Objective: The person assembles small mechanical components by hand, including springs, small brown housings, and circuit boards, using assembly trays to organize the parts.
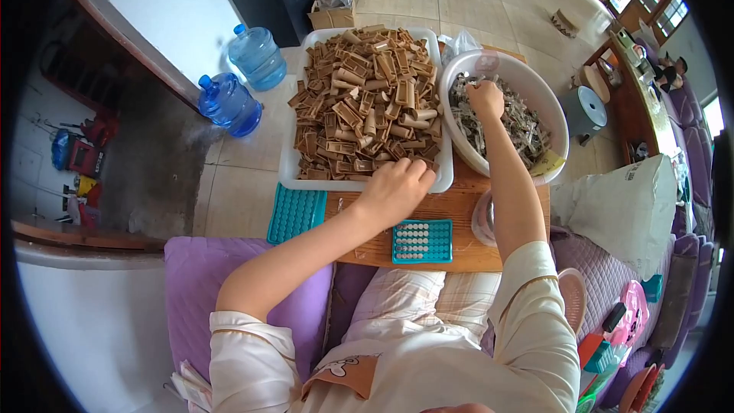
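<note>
Over the near right rim of a white tub (287,138) heaped with small brown trough-shaped pieces (359,99) is my left hand (399,190). Its fingers are bent down together at the pieces, and whatever they hold is hidden. My right hand (486,99) reaches into a round whitish basin (556,99) of thin grey and clear scraps (527,134). There the fingers are pinched, with their tips down at the scraps; I cannot make out what is between them. A teal pocketed tray (441,245) lies nearest me, with small pale round pieces (413,239) in its left columns.
Another teal tray (297,213) sits at the left edge of the wooden table (367,233). A clear round container (483,218) stands beside my right forearm. Two blue water jugs (229,105) are on the floor at left. A white sack (623,206) rests on the sofa at right.
</note>
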`<state>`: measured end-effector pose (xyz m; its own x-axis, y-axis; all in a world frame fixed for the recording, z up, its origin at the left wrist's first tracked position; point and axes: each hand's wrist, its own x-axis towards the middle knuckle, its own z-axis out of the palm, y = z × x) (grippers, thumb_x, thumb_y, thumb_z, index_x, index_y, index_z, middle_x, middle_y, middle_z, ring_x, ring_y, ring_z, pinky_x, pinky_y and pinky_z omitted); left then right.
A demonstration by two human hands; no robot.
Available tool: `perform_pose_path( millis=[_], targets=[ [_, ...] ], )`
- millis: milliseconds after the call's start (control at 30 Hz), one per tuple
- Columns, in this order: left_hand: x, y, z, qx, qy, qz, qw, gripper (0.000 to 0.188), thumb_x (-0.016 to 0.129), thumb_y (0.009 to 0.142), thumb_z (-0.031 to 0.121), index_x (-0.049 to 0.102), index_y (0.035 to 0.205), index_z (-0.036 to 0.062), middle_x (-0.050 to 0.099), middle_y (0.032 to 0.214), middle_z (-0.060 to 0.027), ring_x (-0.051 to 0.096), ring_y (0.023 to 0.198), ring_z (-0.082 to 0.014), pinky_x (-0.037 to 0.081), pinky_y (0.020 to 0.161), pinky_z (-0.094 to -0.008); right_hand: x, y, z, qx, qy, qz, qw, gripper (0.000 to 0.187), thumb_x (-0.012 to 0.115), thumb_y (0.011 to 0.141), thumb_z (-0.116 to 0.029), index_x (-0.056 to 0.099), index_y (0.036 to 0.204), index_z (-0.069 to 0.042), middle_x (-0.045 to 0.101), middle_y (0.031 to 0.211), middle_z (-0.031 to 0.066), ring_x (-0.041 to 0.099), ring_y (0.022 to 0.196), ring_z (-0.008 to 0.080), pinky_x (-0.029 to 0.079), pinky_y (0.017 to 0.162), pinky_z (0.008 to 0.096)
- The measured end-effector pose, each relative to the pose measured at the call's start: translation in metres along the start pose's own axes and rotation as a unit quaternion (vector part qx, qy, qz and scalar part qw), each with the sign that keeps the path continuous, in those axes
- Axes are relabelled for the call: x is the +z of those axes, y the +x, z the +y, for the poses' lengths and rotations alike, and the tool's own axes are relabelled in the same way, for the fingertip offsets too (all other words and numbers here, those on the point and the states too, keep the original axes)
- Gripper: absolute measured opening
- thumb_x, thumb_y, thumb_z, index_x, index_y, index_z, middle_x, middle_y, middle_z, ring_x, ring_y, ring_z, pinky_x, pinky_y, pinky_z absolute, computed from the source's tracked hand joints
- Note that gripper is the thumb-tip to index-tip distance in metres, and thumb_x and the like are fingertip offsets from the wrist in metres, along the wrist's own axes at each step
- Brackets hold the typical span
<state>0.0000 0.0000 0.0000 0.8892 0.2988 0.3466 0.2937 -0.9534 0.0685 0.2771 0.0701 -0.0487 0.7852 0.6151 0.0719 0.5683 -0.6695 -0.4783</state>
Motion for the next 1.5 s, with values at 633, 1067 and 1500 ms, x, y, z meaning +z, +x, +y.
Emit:
perform_pose_path(
  millis=[633,1067,1500],
  targets=[
    [-0.01,-0.011,0.03,-0.096,-0.418,-0.126,0.895,0.039,0.051,0.078,0.006,0.033,0.113,0.0035,0.053,0.094,-0.0133,0.057,0.077,-0.0242,0.047,0.068,-0.032,-0.173,-0.026,-0.031,-0.184,0.554,0.133,0.801,0.024,0.049,0.086,-0.016,0.056,0.105,-0.003,0.055,0.072,0.0015,0.055,0.065,0.0099,0.042,0.061,0.0178],
    [-0.041,-0.008,0.029,-0.123,-0.765,-0.061,0.63,0.036,0.052,0.082,0.004,0.037,0.114,0.0031,0.049,0.103,-0.0042,0.048,0.088,-0.0079,0.041,0.079,-0.0235,-0.128,-0.257,-0.01,-0.139,0.494,-0.084,0.854,0.008,0.053,0.075,0.003,0.053,0.083,0.001,0.055,0.069,-0.0004,0.046,0.057,0.0006,0.037,0.049,0.0144],
    [-0.054,-0.012,0.044,-0.157,-0.764,-0.064,0.623,0.046,0.059,0.077,0.004,0.041,0.119,0.0031,0.051,0.098,-0.0006,0.046,0.081,-0.0037,0.041,0.073,-0.0191,-0.12,-0.291,-0.01,-0.14,0.499,0.073,0.852,0.008,0.059,0.071,0.006,0.054,0.075,0.002,0.058,0.066,0.0038,0.05,0.054,0.0027,0.039,0.047,0.0156]
  ],
)
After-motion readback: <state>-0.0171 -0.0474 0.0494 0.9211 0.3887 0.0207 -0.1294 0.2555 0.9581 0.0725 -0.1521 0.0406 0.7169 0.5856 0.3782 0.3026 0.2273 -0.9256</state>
